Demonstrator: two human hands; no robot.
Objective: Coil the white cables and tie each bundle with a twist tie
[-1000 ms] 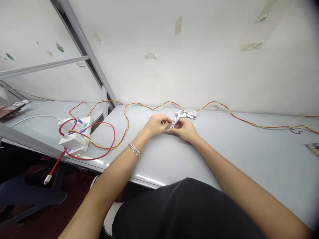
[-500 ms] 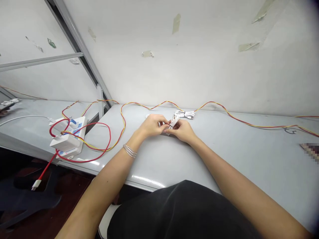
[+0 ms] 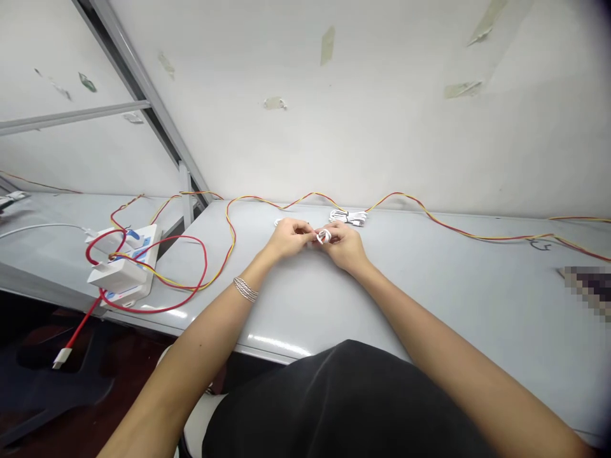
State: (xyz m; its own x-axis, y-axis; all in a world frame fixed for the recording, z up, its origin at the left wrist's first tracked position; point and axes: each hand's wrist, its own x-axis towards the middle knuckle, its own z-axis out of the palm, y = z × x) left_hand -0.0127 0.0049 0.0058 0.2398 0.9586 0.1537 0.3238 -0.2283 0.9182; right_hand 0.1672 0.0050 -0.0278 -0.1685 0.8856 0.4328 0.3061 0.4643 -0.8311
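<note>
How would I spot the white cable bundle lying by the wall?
Look across the grey table to the white wall behind it. Just beyond the right hand lies the white cable bundle. Unlike the held white coil, it rests on the table, its strands stretched sideways.

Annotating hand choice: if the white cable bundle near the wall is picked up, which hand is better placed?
Right, likely: the right hand is closer to the bundle, lying just beyond it. The left hand is farther off, across the held white cable.
</note>
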